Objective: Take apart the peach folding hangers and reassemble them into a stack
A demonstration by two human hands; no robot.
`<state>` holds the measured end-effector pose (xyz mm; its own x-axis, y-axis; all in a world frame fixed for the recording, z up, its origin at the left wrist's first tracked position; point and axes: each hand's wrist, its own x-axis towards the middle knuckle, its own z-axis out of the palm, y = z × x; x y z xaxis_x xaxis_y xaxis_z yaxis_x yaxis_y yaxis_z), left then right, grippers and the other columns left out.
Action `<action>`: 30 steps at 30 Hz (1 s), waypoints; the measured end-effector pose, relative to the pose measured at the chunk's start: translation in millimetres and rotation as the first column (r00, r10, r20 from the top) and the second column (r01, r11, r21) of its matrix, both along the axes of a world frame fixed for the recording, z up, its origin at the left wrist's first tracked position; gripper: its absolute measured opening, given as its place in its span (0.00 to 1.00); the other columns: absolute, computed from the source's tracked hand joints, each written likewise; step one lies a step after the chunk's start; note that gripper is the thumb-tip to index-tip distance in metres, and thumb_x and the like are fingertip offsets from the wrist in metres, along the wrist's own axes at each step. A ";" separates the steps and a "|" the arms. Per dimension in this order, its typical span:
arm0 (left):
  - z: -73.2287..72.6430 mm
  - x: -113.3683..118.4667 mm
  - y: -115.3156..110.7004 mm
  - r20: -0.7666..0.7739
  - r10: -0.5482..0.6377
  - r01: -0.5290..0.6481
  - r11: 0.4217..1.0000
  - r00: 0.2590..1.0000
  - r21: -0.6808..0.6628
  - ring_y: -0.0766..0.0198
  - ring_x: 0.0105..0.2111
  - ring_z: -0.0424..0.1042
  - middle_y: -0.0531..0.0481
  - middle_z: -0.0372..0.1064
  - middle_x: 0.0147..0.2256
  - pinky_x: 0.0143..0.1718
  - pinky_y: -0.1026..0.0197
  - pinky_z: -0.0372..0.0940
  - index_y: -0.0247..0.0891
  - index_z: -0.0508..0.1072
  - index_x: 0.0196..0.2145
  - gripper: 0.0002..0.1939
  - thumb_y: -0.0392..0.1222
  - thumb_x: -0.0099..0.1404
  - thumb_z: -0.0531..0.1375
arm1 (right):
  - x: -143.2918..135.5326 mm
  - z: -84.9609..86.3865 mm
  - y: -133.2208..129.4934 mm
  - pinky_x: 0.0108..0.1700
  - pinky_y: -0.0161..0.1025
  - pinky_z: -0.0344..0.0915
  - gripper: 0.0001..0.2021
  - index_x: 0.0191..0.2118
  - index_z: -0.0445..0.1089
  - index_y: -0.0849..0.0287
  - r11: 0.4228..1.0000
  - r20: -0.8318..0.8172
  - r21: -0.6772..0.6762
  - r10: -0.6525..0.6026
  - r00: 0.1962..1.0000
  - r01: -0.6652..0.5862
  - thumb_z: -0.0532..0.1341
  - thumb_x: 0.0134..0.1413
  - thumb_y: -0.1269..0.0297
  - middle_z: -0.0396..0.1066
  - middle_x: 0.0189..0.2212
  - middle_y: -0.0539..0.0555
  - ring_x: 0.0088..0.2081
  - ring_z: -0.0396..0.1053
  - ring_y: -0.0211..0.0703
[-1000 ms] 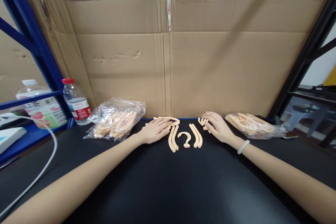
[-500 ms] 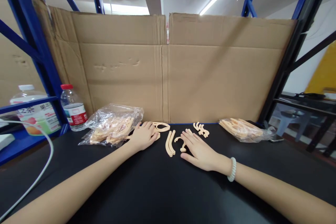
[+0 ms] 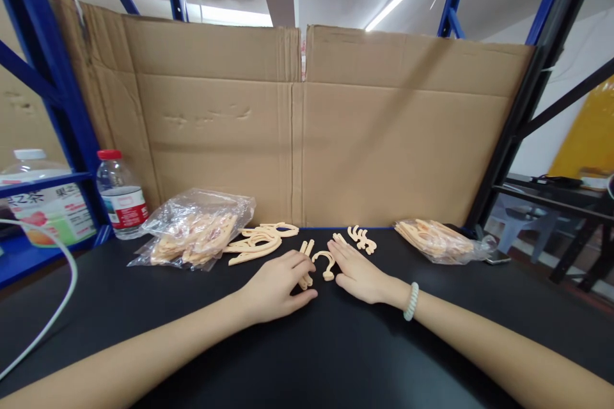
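Observation:
My left hand rests over two slim curved wooden strips, covering their middles; its fingers are loosely bent and the thumb lies apart. Flat on the black table, my right hand has its fingers stretched forward, partly over a small wooden piece. Between the hands lies a hook-shaped wooden piece. Just beyond the right fingertips is a rib-like wooden piece. Larger curved wooden pieces lie loose beyond the left hand.
A clear plastic bag of wooden pieces lies left, another bag right. Bottles, one with a red cap, stand at the left by the blue rack. A cardboard wall closes the back. A white cable hangs at left.
My left hand has moved right and nearer, off the larger curved pieces and onto the two strips. My right hand has shifted slightly left, and the view has tilted a little.

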<state>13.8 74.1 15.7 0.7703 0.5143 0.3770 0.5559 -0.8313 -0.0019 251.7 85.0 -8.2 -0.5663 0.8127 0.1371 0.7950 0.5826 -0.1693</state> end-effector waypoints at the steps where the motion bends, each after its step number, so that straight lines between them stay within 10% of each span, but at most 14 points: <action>1: -1.7 -1.1 -0.6 0.007 -0.023 0.023 0.999 1.000 -0.029 0.59 0.44 0.71 0.47 0.72 0.43 0.45 0.61 0.67 0.40 0.71 0.43 0.09 0.42 0.65 0.59 | 1.2 -1.8 4.8 0.68 0.54 0.40 0.34 0.67 0.45 0.81 1.000 -0.008 0.006 -0.003 1.000 0.003 0.51 0.59 0.66 0.38 0.67 0.71 0.69 0.33 0.56; 13: -15.0 9.5 66.9 0.160 0.002 0.009 0.998 0.987 -0.063 0.57 0.41 0.72 0.46 0.73 0.38 0.44 0.56 0.66 0.38 0.72 0.37 0.05 0.39 0.67 0.57 | 8.2 -15.7 48.9 0.65 0.59 0.46 0.32 0.65 0.51 0.76 0.995 -0.075 0.090 -0.024 0.997 0.031 0.51 0.58 0.63 0.47 0.66 0.72 0.67 0.41 0.61; 19: -19.0 9.8 66.6 0.169 0.006 0.000 0.999 0.986 -0.036 0.57 0.40 0.71 0.46 0.72 0.38 0.44 0.55 0.66 0.39 0.72 0.37 0.06 0.40 0.68 0.55 | 3.2 2.3 23.1 0.65 0.54 0.47 0.30 0.64 0.56 0.69 0.972 -0.166 0.235 0.063 0.984 -0.023 0.54 0.54 0.69 0.55 0.63 0.66 0.65 0.48 0.55; 25: -20.8 7.2 66.4 0.165 0.014 -0.013 1.000 0.986 -0.007 0.57 0.40 0.70 0.47 0.71 0.37 0.44 0.55 0.66 0.39 0.72 0.36 0.06 0.39 0.68 0.55 | -7.9 9.6 -20.2 0.46 0.40 0.67 0.11 0.46 0.72 0.61 0.916 -0.155 0.337 0.282 0.947 -0.218 0.59 0.58 0.70 0.68 0.39 0.56 0.40 0.67 0.44; 30: -21.6 7.3 66.3 0.187 0.019 -0.019 1.000 0.982 -0.002 0.56 0.40 0.71 0.46 0.71 0.37 0.44 0.54 0.67 0.38 0.72 0.36 0.05 0.38 0.67 0.56 | -16.9 5.5 -1.1 0.40 0.37 0.67 0.09 0.44 0.73 0.64 0.924 0.006 0.347 0.169 0.986 -0.160 0.56 0.63 0.74 0.67 0.38 0.57 0.36 0.67 0.42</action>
